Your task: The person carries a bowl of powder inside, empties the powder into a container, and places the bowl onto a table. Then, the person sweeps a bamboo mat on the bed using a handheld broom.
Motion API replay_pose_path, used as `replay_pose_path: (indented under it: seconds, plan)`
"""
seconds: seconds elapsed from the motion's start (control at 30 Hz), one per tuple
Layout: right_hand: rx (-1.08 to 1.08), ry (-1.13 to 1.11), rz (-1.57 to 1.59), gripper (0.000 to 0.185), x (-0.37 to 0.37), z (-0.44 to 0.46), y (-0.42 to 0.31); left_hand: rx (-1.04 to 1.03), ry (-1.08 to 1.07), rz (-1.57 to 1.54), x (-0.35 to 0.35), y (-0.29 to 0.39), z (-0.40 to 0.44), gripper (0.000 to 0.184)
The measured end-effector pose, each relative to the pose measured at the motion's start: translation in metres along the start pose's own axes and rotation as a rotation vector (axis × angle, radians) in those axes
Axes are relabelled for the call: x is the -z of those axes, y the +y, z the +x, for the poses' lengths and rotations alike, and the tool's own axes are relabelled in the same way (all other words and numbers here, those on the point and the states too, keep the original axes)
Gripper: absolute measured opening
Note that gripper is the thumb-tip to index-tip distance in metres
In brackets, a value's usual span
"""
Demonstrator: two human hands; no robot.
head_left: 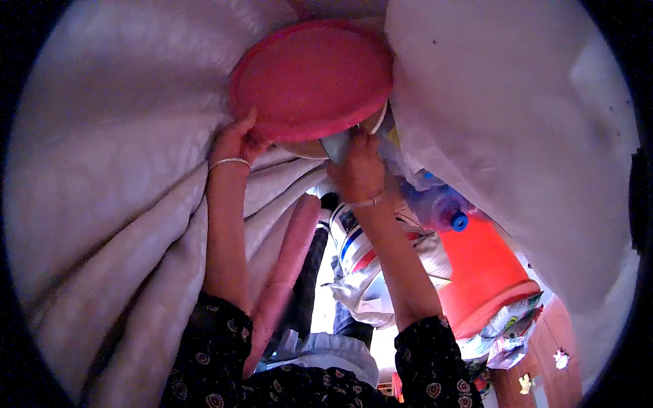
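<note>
Both my arms reach up between folds of pale cloth (102, 170). At the left rim of a round pink lid (313, 78), my left hand (238, 139) has its fingers closed on the edge. My right hand (360, 166) is just under the lid's lower right edge, its fingers closed round something pale (335, 145) that is too dim to name. Behind the lid shows part of a light brown round thing with a white rim (377, 117).
A clear bottle with a blue cap (459, 221) lies at the right, above a large orange-red container (476, 272). Plastic packets (510, 326), a striped white bag (354, 251) and a pink roll (289, 258) are lower down. More pale cloth (517, 136) hangs at the right.
</note>
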State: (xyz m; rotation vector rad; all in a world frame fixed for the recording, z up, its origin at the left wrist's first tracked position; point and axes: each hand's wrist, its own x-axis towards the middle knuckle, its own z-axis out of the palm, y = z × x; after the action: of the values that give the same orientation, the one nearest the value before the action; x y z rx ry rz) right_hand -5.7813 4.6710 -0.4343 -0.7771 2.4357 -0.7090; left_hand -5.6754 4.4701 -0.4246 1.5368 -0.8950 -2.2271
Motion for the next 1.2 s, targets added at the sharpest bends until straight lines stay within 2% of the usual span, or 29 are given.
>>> replay_pose_path:
  seconds: [0.13, 0.23, 0.33, 0.5, 0.6, 0.7, 0.8, 0.83, 0.93, 0.97, 1.0, 1.03, 1.07, 1.13, 1.2]
  plan:
    - [0.040, 0.103, -0.038, 0.076, 0.022, -0.067, 0.016, 0.074, 0.016, 0.001, -0.002, -0.010, -0.008, 0.033]
    - [-0.121, -0.037, 0.064, 0.080, 0.037, -0.112, 0.025, 0.147, 0.090, 0.033, 0.013, -0.045, -0.002, 0.031]
    - [-0.139, -0.013, 0.109, 0.083, 0.038, -0.147, 0.035, 0.197, 0.179, 0.150, 0.016, -0.083, 0.004, 0.031]
    - [-0.309, -0.036, 0.182, 0.079, 0.050, -0.181, 0.029, 0.279, 0.335, 0.150, 0.003, -0.126, 0.020, 0.029]
    - [-0.289, -0.062, 0.171, 0.086, 0.047, -0.202, 0.037, 0.307, 0.304, 0.115, 0.017, -0.144, 0.046, 0.027]
    - [-0.313, -0.017, 0.196, 0.080, 0.057, -0.217, 0.040, 0.334, 0.426, 0.298, 0.013, -0.155, 0.038, 0.026]
    - [-0.420, -0.056, 0.321, 0.075, 0.086, -0.239, 0.030, 0.448, -0.055, 0.792, 0.018, -0.196, 0.007, 0.029]
    - [-0.416, -0.009, 0.268, 0.074, 0.090, -0.250, 0.032, 0.310, -0.290, 0.943, 0.022, -0.214, -0.009, 0.035]
    - [-0.316, 0.145, 0.145, 0.071, 0.100, -0.279, 0.047, 0.194, -0.808, 1.746, -0.069, -0.185, -0.109, 0.062]
    - [-0.366, 0.155, 0.172, 0.070, 0.102, -0.292, 0.054, 0.118, -0.906, 1.466, -0.036, -0.244, -0.105, 0.074]
    - [-0.418, 0.161, 0.198, 0.070, 0.103, -0.307, 0.060, 0.161, -1.078, 1.559, -0.039, -0.268, -0.112, 0.077]
    - [-0.400, 0.181, 0.102, 0.070, 0.103, -0.320, 0.064, 0.129, -1.055, 1.556, -0.042, -0.276, -0.122, 0.079]
    - [-0.369, 0.259, 0.145, 0.072, 0.106, -0.329, 0.066, 0.091, -1.026, 1.552, -0.046, -0.279, -0.132, 0.081]
    - [-0.575, 0.195, 0.205, 0.074, 0.109, -0.345, 0.068, 0.008, -0.949, 1.543, -0.054, -0.279, -0.145, 0.086]
    - [-0.586, 0.212, 0.222, 0.075, 0.096, -0.373, 0.086, -0.038, -0.931, 1.540, -0.050, -0.296, -0.141, 0.090]
